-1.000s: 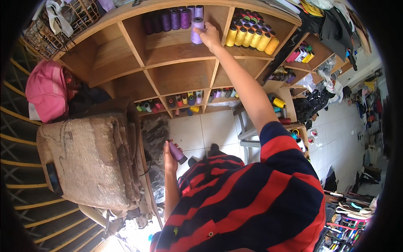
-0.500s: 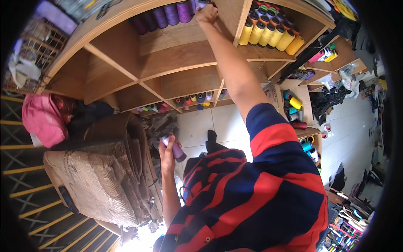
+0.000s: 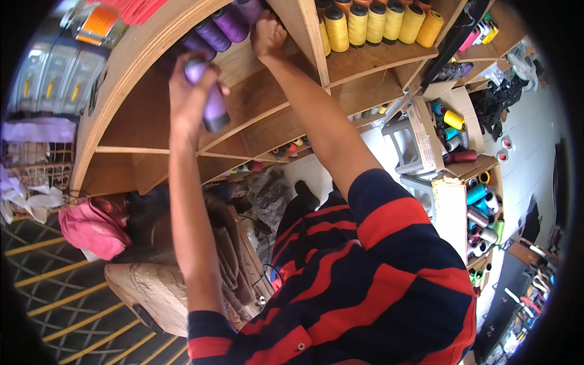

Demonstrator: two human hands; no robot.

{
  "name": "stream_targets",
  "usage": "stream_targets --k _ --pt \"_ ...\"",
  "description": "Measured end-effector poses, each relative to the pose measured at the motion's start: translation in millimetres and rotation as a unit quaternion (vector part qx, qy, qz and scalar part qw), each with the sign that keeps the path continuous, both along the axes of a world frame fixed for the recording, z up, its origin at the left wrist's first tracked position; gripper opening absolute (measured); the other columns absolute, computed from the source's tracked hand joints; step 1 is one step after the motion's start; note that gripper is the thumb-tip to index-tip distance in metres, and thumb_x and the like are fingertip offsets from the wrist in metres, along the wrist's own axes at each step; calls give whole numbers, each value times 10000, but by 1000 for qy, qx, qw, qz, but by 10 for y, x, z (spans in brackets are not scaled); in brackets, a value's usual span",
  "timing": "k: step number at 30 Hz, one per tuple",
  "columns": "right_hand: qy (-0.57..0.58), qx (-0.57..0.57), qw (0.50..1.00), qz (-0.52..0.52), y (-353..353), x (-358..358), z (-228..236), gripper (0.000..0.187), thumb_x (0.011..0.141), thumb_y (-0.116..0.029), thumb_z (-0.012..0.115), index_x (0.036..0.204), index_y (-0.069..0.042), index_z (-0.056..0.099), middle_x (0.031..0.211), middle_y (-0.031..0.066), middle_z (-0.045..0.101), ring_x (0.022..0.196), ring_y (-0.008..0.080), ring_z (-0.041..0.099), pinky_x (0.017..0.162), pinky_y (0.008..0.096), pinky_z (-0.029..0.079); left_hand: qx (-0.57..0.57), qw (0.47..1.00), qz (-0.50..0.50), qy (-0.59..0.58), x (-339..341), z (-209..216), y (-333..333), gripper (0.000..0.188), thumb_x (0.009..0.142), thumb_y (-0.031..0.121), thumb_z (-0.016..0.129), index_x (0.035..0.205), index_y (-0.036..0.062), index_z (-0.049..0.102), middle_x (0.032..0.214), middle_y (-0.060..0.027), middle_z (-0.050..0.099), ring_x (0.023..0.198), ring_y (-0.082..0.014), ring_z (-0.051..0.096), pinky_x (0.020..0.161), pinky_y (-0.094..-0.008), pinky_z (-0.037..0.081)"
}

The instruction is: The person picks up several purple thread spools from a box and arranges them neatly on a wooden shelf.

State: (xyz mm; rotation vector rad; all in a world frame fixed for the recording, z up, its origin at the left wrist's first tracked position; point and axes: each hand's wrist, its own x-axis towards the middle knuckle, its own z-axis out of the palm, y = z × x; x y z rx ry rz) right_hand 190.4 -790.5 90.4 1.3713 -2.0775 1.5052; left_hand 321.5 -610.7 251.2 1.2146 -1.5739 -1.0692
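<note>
My left hand point(image 3: 190, 94) is raised at the shelf's front, its fingers wrapped round a lilac thread spool point(image 3: 214, 108) that tilts with its dark end down. Inside the upper compartment, my right hand point(image 3: 268, 38) is curled against the last purple thread spool point(image 3: 247, 8) of a row, which seems to be in its grip; its fingertips are partly hidden. Several darker purple spools point(image 3: 230, 25) stand to the left of that one, in the same compartment of the wooden shelf point(image 3: 225, 135).
Yellow thread spools point(image 3: 357, 25) fill the compartment on the right, behind a wooden divider point(image 3: 309, 45). An open cardboard box point(image 3: 429, 131) of mixed spools stands at the right. Brown folded cloth point(image 3: 152, 289) and a pink bundle point(image 3: 97, 228) lie at lower left. Clear drawers point(image 3: 52, 79) are at upper left.
My left hand has risen from low beside the brown cloth to the shelf, carrying the lilac spool. My right hand stays in the purple spools' compartment. The view has shifted.
</note>
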Motion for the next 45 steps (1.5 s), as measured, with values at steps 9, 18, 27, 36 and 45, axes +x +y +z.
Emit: stream_targets --k 9,18,27,36,45 --pt "-37 36 998 31 291 33 114 457 726 -224 742 1056 -36 488 1099 159 526 1021 322 574 760 432 530 -153 889 -99 -421 -252 40 -1949 361 826 193 657 1138 58 534 843 -55 613 586 -131 566 543 -290 487" --pt "-34 -18 999 -14 409 121 131 373 726 -179 689 1024 1 553 992 221 590 947 368 598 767 443 514 -38 919 -254 -298 -320 -202 -2872 349 792 369 690 990 91 619 753 -33 609 584 -157 581 544 -322 507" --pt "-130 -19 990 54 337 96 101 408 786 -256 671 1076 24 604 1032 244 624 1042 379 587 873 472 471 -21 902 -274 -333 -415 123 -3027 380 799 371 680 1019 71 603 779 -58 623 617 -179 599 569 -336 516" --pt "-167 -40 979 113 722 80 213 424 771 -273 693 1052 31 599 1004 254 616 970 397 603 853 480 479 -48 888 -277 -364 -336 269 -3180 412 805 373 670 1049 50 588 804 -84 637 650 -202 616 594 -350 524" --pt "-272 60 954 108 1590 -49 457 430 747 -252 690 1053 13 546 937 224 621 868 406 621 758 472 518 -213 849 -251 -413 -419 14 -3237 444 812 375 660 1078 30 572 830 -110 651 683 -224 633 619 -364 533"
